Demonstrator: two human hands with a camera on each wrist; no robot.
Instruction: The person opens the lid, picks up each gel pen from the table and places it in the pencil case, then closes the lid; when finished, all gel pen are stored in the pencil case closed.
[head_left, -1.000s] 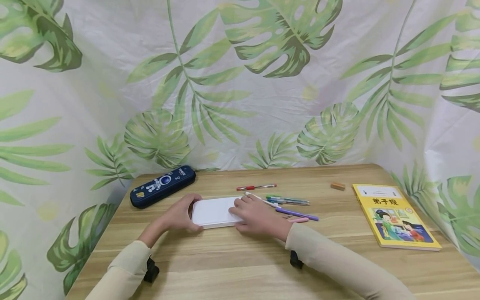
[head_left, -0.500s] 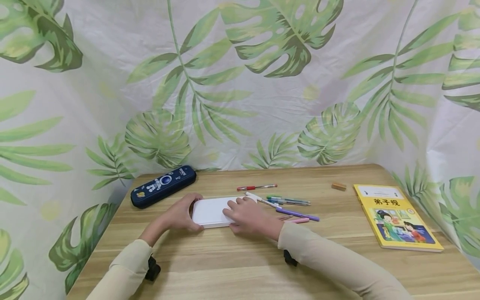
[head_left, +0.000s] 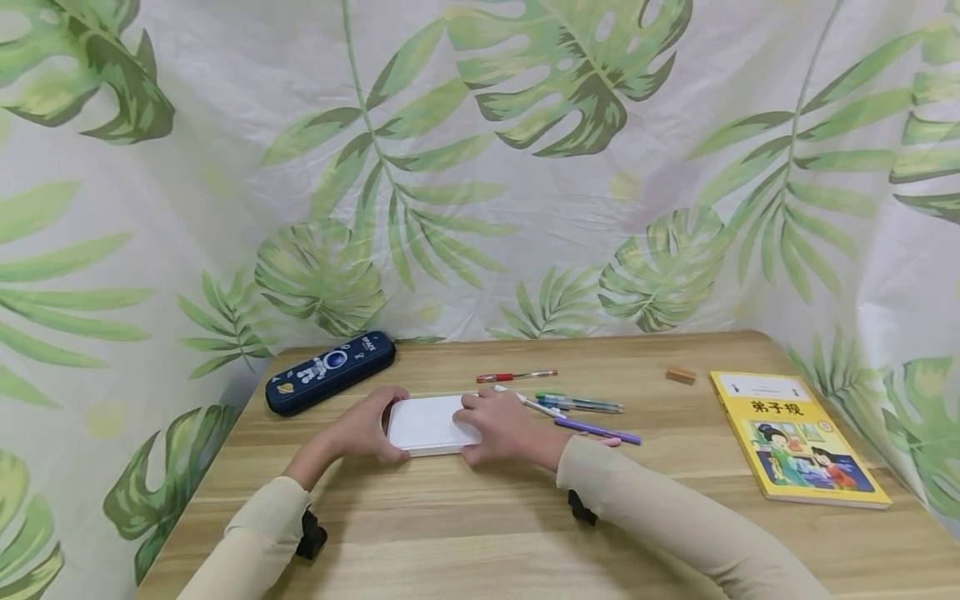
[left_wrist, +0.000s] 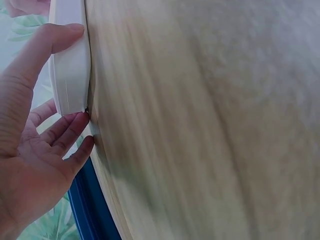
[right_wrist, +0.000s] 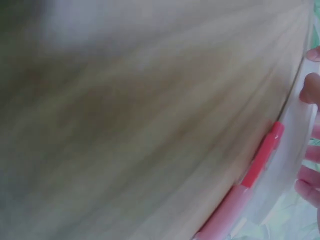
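A flat white box [head_left: 427, 422] with rounded corners lies on the wooden table. My left hand [head_left: 370, 427] grips its left end; in the left wrist view the thumb presses one long side while the fingers [left_wrist: 70, 132] curl at the corner and far side. Across the right end lies my right hand [head_left: 506, 427], its fingers bent over the lid and its thumb on the near side. At the right edge of the right wrist view, the right thumb [right_wrist: 311, 90] touches the box's side wall. Much of the right end is hidden under that hand.
Pens lie right of the box, including a purple pen [head_left: 597, 430], a green-capped pen [head_left: 577, 402] and a red pen [head_left: 517, 376] behind. A navy pencil case [head_left: 330, 373] stands back left. An orange-brown block [head_left: 680, 376] and a yellow book [head_left: 798, 437] lie right.
My right hand has slid slightly left along the box lid, then back a little to the right. The left hand keeps its grip, and the box stays in place.
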